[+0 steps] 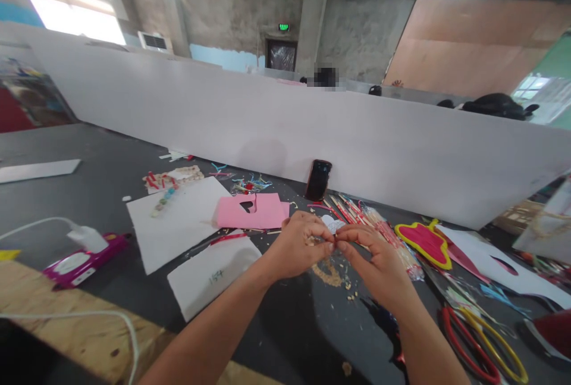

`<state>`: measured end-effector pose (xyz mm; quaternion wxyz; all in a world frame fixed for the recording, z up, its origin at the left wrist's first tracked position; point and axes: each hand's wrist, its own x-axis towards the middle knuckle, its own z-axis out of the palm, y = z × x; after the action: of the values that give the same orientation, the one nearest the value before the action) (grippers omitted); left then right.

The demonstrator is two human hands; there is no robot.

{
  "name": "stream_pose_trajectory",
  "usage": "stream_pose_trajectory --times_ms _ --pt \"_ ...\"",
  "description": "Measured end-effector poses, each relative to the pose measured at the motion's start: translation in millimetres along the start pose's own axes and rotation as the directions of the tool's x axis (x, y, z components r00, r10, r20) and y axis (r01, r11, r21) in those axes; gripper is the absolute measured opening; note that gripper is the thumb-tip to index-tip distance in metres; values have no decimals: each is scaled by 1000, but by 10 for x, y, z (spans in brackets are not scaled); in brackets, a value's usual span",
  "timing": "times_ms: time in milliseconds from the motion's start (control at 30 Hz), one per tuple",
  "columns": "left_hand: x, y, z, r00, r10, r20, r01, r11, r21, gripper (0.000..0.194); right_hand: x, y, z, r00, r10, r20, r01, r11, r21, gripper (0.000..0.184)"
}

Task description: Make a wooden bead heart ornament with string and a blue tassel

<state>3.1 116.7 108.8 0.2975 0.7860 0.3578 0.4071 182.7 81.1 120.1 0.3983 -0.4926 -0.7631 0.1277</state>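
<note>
While both bare forearms reached in from the near side, the left hand [300, 243] and the right hand [377, 254] met almost tip to tip, each with thumb and forefinger pinching a small dark-red piece [335, 240] between them. That piece lay just right of the left fingertips and just left of the right ones, so neither hand was nearer; the fingers covered most of it, and its long axis could not be told.

Directly behind the fingertips on the far side sat a white, finely marked piece [331, 222], partly hidden. On the near side, below the pinch, a curved tan strip with a rough edge [330, 277] lay on the dark grey tabletop [285, 337], with pale crumbs scattered to its right.

To the left, a folded pink card with a dark cut-out [263, 212] reached close to the left hand's knuckles; to the right, thin pale sticks with red bands [345, 209] slanted away past the right hand. A black phone [319, 180] leaned against the long white partition [200, 99], which bounded the far side. Dark tabletop showed between the forearms, the widest room around the hands, while red-and-yellow-handled scissors [475, 337] lay right of the right forearm.
</note>
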Motion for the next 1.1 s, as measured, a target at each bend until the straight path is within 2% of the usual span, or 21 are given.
stream_pose_trajectory --times_ms 167,333,467,733,967,1100 --pt "-7 3 11 1000 7 26 -7 1000 17 6 0 11 64 999 -42 2 42 999 12 13" --pt "0 -1 16 999 3 49 -4 1000 30 4 -23 12 124 997 -58 -54 59 998 7 12" --pt "5 -45 36 999 -14 29 14 1000 -9 5 -29 29 133 998 -14 -57 18 997 73 12" --pt "30 -69 45 997 67 24 -63 989 -137 7 -11 42 92 998 50 -45 -44 992 116 12" --pt "5 -27 66 999 50 7 -49 995 -82 6 -17 57 62 997 69 -38 -63 990 127 19" --pt "6 -8 85 999 42 -3 -42 999 -25 7 -16 27 85 994 109 -18 -105 984 141 15"
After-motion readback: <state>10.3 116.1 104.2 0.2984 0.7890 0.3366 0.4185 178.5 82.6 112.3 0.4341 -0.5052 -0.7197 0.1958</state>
